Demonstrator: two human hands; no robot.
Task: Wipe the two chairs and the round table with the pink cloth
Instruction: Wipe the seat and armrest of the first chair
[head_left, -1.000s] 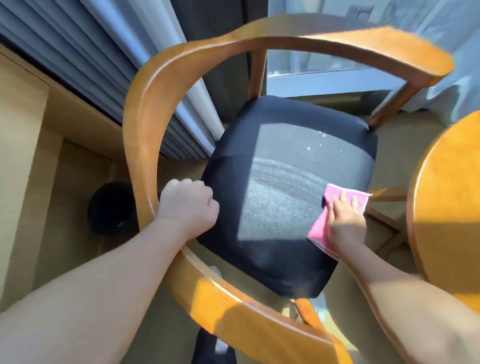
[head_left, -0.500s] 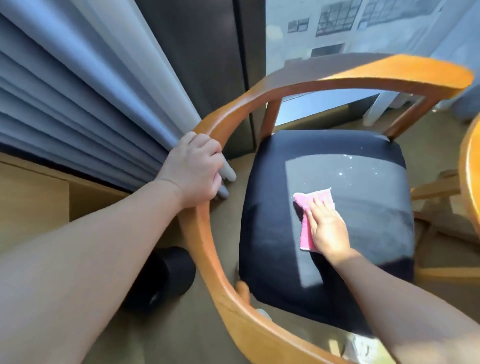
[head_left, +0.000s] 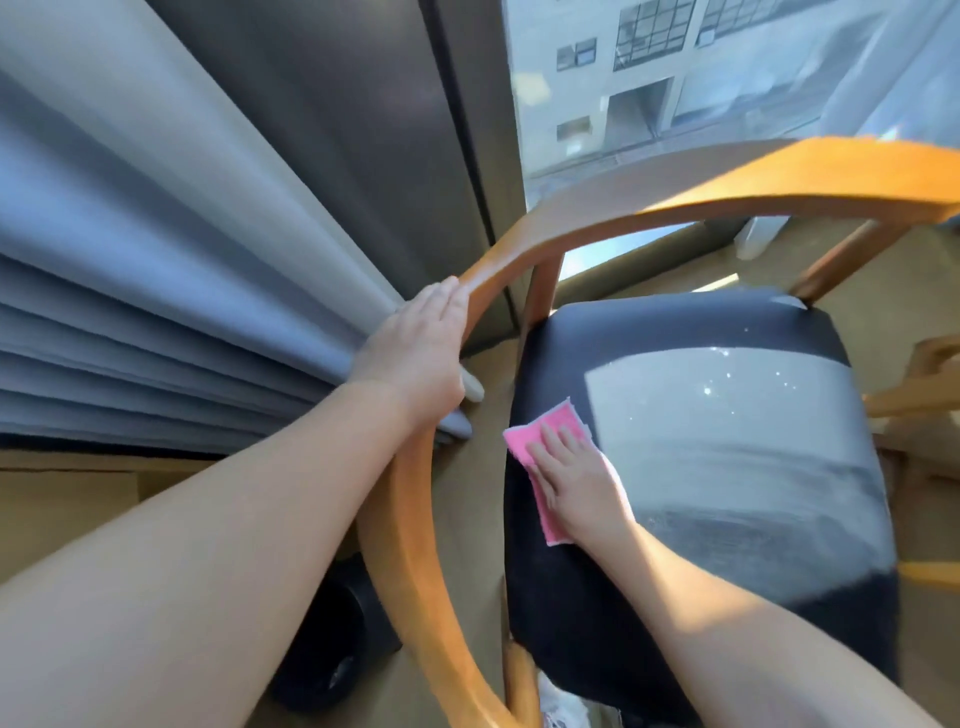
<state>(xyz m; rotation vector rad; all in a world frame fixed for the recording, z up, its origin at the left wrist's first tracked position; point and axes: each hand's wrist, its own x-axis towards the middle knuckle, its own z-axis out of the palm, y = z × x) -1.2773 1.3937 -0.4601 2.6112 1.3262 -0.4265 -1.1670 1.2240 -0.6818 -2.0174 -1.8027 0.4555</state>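
A wooden chair with a curved orange backrest rail (head_left: 675, 192) and a black padded seat (head_left: 727, 467) fills the view. My left hand (head_left: 415, 353) is wrapped around the rail on its left side, next to the curtain. My right hand (head_left: 571, 478) lies flat on the pink cloth (head_left: 545, 431), pressing it onto the left part of the seat. Sunlight shows wipe streaks and small bright specks on the seat. The round table is out of view.
Grey pleated curtains (head_left: 156, 312) hang close on the left. A window (head_left: 727, 78) is behind the chair. A black round bin (head_left: 332, 649) stands on the floor under my left arm. Wooden parts of other furniture (head_left: 924, 389) show at the right edge.
My right hand slid the pink cloth from the seat's right edge across to its left side. My left hand moved up along the rail. My view swung up and left; the round table left the frame.
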